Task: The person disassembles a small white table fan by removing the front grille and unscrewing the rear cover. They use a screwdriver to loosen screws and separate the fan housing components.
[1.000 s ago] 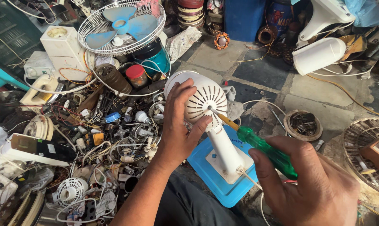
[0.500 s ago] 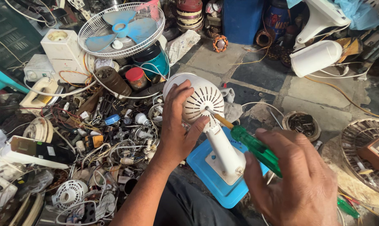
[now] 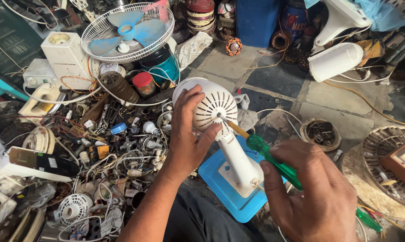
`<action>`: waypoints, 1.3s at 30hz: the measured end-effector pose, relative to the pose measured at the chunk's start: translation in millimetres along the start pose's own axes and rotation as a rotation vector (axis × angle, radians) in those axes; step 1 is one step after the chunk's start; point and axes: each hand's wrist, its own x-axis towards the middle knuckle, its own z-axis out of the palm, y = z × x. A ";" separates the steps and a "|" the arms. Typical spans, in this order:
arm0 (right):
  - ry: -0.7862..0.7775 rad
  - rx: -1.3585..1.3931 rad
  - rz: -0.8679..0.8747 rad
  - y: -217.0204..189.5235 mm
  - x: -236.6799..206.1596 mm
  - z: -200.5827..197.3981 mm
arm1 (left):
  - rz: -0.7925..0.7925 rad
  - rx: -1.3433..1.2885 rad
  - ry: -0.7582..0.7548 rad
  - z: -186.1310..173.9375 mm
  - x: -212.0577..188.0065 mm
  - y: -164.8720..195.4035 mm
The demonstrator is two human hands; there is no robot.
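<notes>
A: Where is this? It looks like a repair corner on a stone-tiled floor (image 3: 274, 76), with a heap of small parts and wires (image 3: 99, 148) on the left and a caged fan with blue blades (image 3: 128, 31) lying at the top of the pile

B: Yes, seen from the head camera. Right in the middle stands a small table fan on a blue base (image 3: 225, 188), and its white motor housing (image 3: 211, 105) faces up toward the person

A: Why is the left hand (image 3: 186, 139) spread over it?

B: To steady it, I'd say. The fingers are apart and wrapped round the left side of the housing, thumb on the rear grille, so the head can't swivel on its neck under the tool

A: And the right hand (image 3: 321, 197)?

B: Clamped round the green handle of a screwdriver (image 3: 267, 154). The yellow shaft runs up and left, and its tip sits at the centre of the grille, just beside the left thumb

A: So the angle is chosen?

B: Likely: held low and slanted, the tool lines up with the tilted back cover
</notes>
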 end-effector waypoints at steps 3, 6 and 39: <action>0.023 0.057 0.051 4.0 -3.7 1.1 | 0.004 0.005 0.002 0.0 -1.0 0.7; 0.049 0.117 0.106 9.6 -5.6 1.6 | -0.011 -0.016 0.001 1.1 -1.9 0.6; -0.037 0.091 0.077 7.9 -6.5 -8.0 | -0.031 -0.031 -0.021 2.2 -5.5 3.6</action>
